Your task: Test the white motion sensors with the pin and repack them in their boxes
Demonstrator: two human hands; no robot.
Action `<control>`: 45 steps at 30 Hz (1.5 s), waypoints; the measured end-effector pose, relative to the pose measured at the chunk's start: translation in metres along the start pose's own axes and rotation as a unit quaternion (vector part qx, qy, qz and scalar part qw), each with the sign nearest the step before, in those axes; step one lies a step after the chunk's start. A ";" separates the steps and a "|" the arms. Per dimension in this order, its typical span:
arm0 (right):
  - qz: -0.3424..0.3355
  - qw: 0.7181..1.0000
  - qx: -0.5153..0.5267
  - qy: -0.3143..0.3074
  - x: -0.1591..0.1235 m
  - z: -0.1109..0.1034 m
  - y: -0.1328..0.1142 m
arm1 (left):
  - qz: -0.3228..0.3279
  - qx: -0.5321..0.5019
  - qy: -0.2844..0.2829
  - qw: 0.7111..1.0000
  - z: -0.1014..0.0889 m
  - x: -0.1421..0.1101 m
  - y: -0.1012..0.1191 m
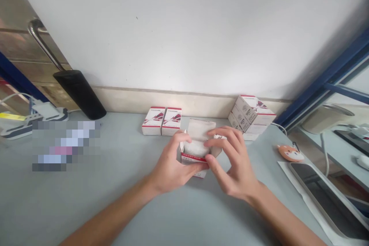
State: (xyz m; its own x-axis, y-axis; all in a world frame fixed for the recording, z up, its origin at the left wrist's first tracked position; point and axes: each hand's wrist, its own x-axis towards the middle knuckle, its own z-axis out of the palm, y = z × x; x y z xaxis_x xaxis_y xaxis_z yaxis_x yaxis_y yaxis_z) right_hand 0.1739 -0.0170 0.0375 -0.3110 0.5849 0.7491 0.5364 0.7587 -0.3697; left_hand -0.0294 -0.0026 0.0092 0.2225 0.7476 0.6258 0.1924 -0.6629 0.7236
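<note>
An open white carton (193, 157) with a red band and the printed word DETECTOR stands on the grey table (121, 207), held between both hands. My left hand (170, 165) grips its left side. My right hand (230, 161) holds its right side, with the fingers over the top and the thumb at the front edge. A white flap or paper insert (200, 132) rises from the opening, and the fingers hide part of the contents. Two small white boxes (162, 121) stand side by side behind the carton.
A pile of similar boxes (248, 115) stands back right. Farther right lie a fox-shaped pouch (290, 153) and a dark tablet (325, 200) on a white sheet. A black cylinder (79, 94) and a power strip (31, 125) sit back left, beside a pixelated patch (66, 146).
</note>
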 end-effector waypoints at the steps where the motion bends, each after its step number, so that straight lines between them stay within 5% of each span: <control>1: -0.005 1.000 -0.009 -0.013 0.001 -0.003 0.000 | 0.019 0.021 -0.011 1.000 -0.003 0.002 0.000; 4: 0.022 0.999 0.022 0.037 0.005 -0.011 0.006 | 0.079 0.073 -0.030 0.994 -0.009 0.008 0.000; 7: 0.115 0.989 0.006 0.091 0.007 -0.014 0.028 | 0.121 0.112 0.014 0.986 -0.010 0.011 -0.003; 12: 0.168 0.964 -0.183 -0.095 -0.008 0.004 0.078 | 0.137 0.098 0.047 0.985 -0.012 0.013 -0.013; 17: 0.159 0.956 -0.194 -0.149 -0.018 0.017 0.097 | 0.077 0.039 0.039 0.996 -0.018 0.015 -0.014; 19: 0.160 0.969 -0.167 -0.083 -0.011 0.008 0.084 | 0.048 0.033 0.063 0.996 -0.018 0.015 -0.013; 21: 0.153 0.980 -0.114 0.056 0.001 -0.007 0.057 | 0.023 0.038 0.081 0.996 -0.018 0.015 -0.013; 24: 0.070 0.977 -0.043 0.195 0.021 -0.024 0.003 | 0.016 0.036 0.082 0.996 -0.018 0.015 -0.011; 27: -0.016 0.997 -0.034 0.066 0.038 -0.019 -0.035 | 0.012 0.022 0.068 0.997 -0.018 0.016 -0.004; 31: -0.002 0.993 -0.082 -0.085 0.054 0.005 -0.039 | -0.021 0.023 0.084 0.996 -0.015 0.014 -0.002; 37: 0.022 0.981 -0.114 -0.155 0.065 0.009 -0.021 | -0.004 0.000 0.151 0.989 -0.007 0.010 -0.015; 45: -0.018 0.969 -0.104 -0.223 0.067 -0.004 -0.028 | -0.005 0.061 0.112 0.992 -0.010 0.010 -0.014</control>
State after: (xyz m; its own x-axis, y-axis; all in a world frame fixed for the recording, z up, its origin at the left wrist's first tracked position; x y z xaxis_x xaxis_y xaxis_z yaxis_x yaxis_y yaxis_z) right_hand 0.1411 -0.0004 0.1005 -0.6160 0.6595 0.4309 0.6503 0.7344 -0.1945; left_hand -0.0399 0.0147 0.0080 0.0047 0.7349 0.6782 0.3098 -0.6459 0.6978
